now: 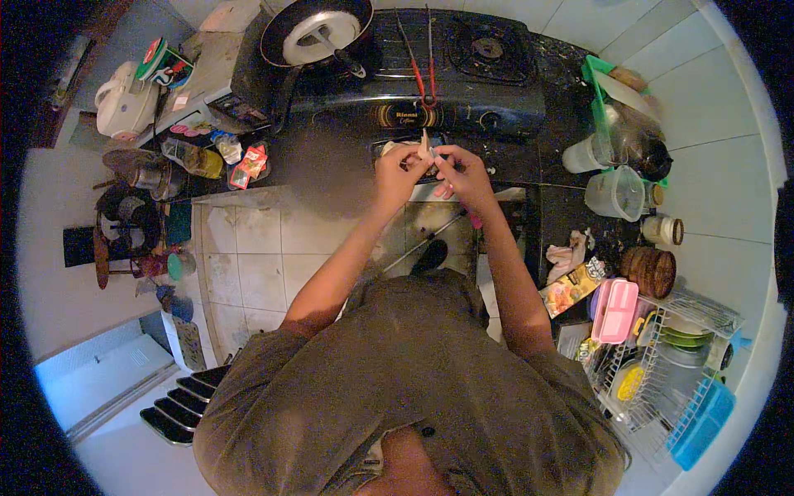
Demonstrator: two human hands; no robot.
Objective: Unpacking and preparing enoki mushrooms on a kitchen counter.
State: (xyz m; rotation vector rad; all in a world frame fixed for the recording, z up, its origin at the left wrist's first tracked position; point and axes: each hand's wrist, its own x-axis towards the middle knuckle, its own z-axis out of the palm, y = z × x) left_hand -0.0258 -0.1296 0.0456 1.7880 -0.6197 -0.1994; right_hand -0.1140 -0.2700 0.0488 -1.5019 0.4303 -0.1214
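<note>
Both of my hands meet in front of the gas stove (347,102), above the dark counter edge. My left hand (397,170) pinches a small pale strip (425,144) that points up between the hands; what it is made of cannot be told. Close against it, my right hand (464,170) has its thumb and fingers closed around something small and greyish (433,152), too blurred to name. Beneath the hands is a dark tray (379,149) with pale pieces in it, mostly hidden by my fingers.
Red-handled tongs (419,74) lie on the stove beside a frying pan (273,43) holding a white lid-like disc. At right stand plastic tubs (614,193), a yellow packet (574,288) and a wire dish rack (651,347). Red sachets (251,164) lie at left.
</note>
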